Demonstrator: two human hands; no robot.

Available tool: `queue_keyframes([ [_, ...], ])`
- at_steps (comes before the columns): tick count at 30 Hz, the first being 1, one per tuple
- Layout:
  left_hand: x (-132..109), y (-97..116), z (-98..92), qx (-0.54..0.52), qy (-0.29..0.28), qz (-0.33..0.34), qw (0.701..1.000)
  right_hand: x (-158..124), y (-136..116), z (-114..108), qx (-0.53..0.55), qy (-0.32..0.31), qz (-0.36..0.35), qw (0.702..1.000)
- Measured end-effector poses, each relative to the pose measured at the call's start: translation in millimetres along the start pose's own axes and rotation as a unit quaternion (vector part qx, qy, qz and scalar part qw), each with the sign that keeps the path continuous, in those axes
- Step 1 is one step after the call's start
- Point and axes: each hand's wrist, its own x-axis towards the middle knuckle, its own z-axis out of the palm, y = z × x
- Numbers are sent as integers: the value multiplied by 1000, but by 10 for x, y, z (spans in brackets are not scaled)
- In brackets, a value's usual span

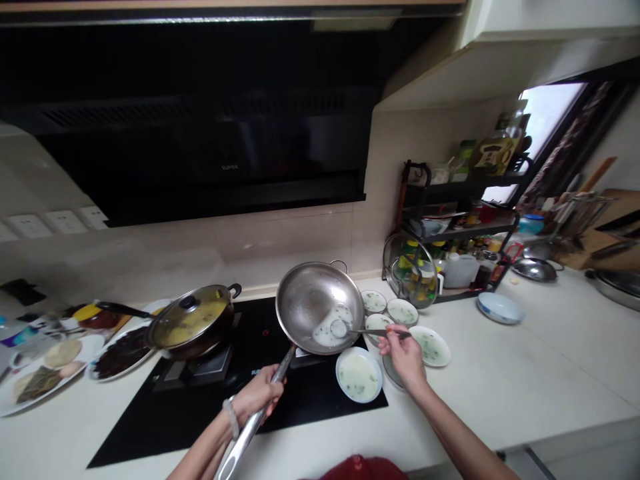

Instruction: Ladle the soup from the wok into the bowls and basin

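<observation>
My left hand [257, 395] is closed round the long metal handle [250, 427] of a steel wok [320, 307], which is tilted up toward me over the black cooktop [200, 407]. A little pale soup with green flecks pools at the wok's low edge. My right hand [403, 350] pinches the handle of a metal ladle [345, 329] whose bowl dips into that soup. Just below the wok sits a white bowl [359, 377] filled with the same soup. Several more bowls [403, 311] with soup stand to the right of the wok.
A lidded pot [193, 323] sits on the left burner. Plates of food [50, 370] lie at far left. A black spice rack [460, 227] with a leaning glass lid [411, 270] stands at right, with a blue dish [499, 308] and pans [535, 269] beyond it.
</observation>
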Motion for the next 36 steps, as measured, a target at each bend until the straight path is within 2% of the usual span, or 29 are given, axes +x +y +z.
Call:
queue_keyframes([
  [12, -23, 27, 0, 6, 3, -7, 1000, -31, -31, -10, 16, -5, 3, 1000],
  [19, -37, 45, 8, 6, 1, -5, 1000, -41, -17, -75, 11, -1, 8, 1000],
  [24, -34, 45, 6, -1, -3, 1, 1000, -85, -94, -137, 41, 6, 15, 999],
  [30, -45, 59, 9, 3, -4, -6, 1000, -182, -244, -306, 43, 1, 14, 999],
  [36, -58, 69, 19, -2, -5, 1, 1000, -271, -214, -576, 35, 5, 34, 999],
])
